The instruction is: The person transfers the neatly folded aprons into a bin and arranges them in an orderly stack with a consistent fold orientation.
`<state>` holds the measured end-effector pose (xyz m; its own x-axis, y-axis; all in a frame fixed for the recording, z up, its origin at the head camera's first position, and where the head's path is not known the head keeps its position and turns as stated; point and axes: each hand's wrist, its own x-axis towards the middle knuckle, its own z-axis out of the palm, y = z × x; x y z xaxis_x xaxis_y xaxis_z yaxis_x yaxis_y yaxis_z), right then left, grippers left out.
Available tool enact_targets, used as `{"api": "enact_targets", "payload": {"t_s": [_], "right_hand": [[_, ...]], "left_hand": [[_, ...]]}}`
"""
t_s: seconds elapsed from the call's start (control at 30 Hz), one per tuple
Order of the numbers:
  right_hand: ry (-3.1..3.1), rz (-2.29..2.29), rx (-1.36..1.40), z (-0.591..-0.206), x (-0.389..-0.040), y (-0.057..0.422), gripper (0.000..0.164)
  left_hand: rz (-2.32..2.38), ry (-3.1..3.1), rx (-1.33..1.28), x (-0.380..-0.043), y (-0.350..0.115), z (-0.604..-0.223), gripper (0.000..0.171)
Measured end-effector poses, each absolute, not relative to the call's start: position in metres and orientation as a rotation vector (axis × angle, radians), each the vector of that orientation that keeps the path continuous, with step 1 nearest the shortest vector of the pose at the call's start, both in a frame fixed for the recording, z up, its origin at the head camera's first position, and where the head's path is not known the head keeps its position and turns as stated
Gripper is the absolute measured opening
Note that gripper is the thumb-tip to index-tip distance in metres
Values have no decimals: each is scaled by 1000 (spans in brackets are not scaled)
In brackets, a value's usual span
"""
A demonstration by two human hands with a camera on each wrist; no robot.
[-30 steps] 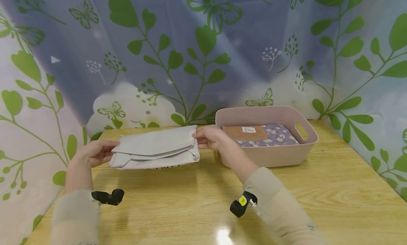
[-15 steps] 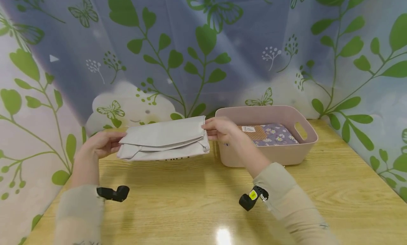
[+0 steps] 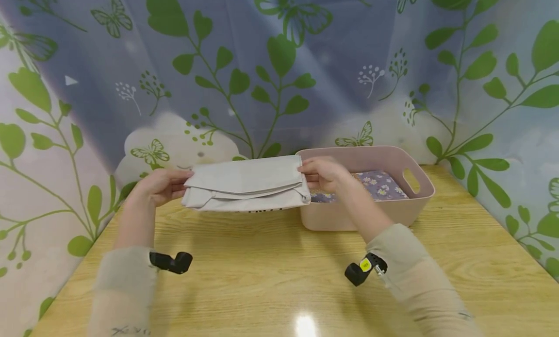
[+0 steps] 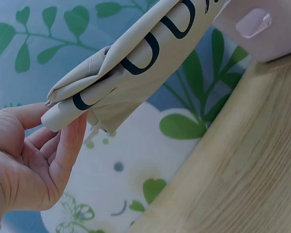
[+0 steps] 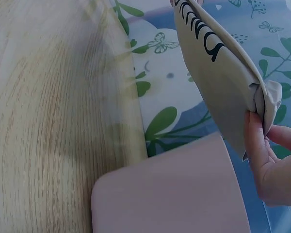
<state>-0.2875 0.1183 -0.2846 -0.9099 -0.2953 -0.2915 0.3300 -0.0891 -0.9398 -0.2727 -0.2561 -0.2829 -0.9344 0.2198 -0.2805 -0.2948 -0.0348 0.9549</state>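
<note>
A folded off-white cloth (image 3: 246,179) with black lettering on its underside hangs in the air between my two hands. My left hand (image 3: 163,186) pinches its left end, thumb on one side and fingertips on the other, as the left wrist view shows. At the opposite end, my right hand (image 3: 325,174) pinches the cloth's corner. The cloth's right end overlaps the near left corner of a pink plastic basket (image 3: 367,215) in the head view. Inside the basket lies a purple daisy-print fabric (image 3: 382,184), partly hidden by my right hand and wrist.
A light wooden table (image 3: 257,269) spreads below my hands. Behind it hangs a curtain (image 3: 340,94) printed with leaves and butterflies. The basket stands at the table's back right, with a handle hole in its right side.
Both hands have carried the cloth rightward and slightly upward, toward the basket. My right hand now covers much of the orange patterned part inside it. The basket has not moved.
</note>
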Motion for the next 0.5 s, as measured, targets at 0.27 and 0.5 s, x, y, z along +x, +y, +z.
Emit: {"api": "enact_targets", "payload": {"t_s": [0.27,0.5], "right_hand": [[1804,-2086,77,-284,-289,141,30],[1863,-2076,100,-279,-290,164,52]], "left_hand": [[2017,1958,-58,-278,-229,-279,16],[2028,1977,-36,-286,-204,-277,14]]}}
